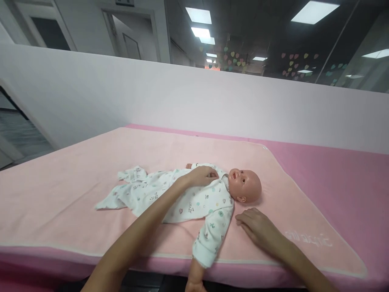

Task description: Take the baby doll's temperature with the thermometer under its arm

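Observation:
A baby doll [247, 186] lies on its back across the pink mat, its bare head to the right. It wears a white printed shirt [194, 202] and matching trousers [136, 194], whose legs lie flat to the left. My left hand [203, 176] is on the doll's chest near the collar, fingers curled in on the shirt front; the fingertips are partly hidden. Beside the doll's head and near shoulder, my right hand [258, 228] rests on the mat, fingers stretched and holding nothing. The doll's near arm [196, 269] reaches over the front edge.
The peach-pink mat [91, 162] with pale edging covers a darker pink padded surface [340, 182]. A low white wall [194, 101] runs along the back. Behind it are a doorway [133, 36] and dark glass [267, 36] with heart stickers and reflected lights.

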`<state>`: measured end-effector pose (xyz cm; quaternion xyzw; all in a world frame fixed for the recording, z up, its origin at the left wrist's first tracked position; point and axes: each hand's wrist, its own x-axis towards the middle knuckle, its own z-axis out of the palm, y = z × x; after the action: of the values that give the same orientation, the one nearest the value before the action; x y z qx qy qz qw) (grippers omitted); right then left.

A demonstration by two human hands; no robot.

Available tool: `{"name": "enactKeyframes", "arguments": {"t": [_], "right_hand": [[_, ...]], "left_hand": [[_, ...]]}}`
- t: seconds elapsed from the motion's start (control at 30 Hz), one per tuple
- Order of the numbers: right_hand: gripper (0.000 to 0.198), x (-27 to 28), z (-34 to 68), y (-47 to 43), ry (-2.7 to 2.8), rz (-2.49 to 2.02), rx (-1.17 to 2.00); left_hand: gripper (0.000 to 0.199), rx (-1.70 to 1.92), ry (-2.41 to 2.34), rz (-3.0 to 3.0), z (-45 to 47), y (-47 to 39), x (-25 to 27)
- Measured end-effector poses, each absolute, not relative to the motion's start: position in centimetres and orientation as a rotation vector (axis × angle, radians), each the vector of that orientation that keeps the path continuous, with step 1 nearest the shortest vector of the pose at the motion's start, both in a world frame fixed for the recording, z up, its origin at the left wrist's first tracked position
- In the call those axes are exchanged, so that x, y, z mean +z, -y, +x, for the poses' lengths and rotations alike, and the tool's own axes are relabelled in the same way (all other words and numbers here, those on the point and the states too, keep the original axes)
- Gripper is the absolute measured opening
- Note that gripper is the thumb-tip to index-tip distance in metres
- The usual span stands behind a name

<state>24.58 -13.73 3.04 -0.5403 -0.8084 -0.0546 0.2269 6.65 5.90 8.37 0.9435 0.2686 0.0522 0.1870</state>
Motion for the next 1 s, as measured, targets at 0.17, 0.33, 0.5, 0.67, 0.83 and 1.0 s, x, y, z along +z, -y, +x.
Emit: {"name": "enactKeyframes", "arguments": {"t": [0.17, 0.33, 0.5, 0.67, 0.83, 1.0], "right_hand": [[0.022, 12.1, 25.6, 11.6, 2.202, -1.438, 0.539], [0.023, 17.9, 25.1, 6.7, 2.004, -1.23, 0.423], [0.018, 17.1, 23.6, 4.1, 1.906, -1.214, 0.272], [0.013, 14.3, 22.7, 2.9, 2.011, -1.33, 0.286], [0.021, 11.4, 21.7, 0.8, 2.118, -1.505, 0.128], [0.023, 8.8, 21.4, -0.7, 2.19, -1.634, 0.15]], "left_hand": [[0.031, -0.165, -0.749, 2.647, 6.9, -5.4, 10.8], [0.021, -0.191, -0.787, 2.627, 7.0, -6.7, 10.8], [0.029, 0.049, -0.792, 2.401, 5.8, -10.3, 10.1], [0.035, 0.403, -1.174, 2.628, 6.3, -9.8, 10.6], [0.029, 0.388, -1.262, 2.984, 7.4, -7.4, 11.4], [0.028, 0.421, -1.158, 3.011, 7.4, -7.0, 11.8]]}}
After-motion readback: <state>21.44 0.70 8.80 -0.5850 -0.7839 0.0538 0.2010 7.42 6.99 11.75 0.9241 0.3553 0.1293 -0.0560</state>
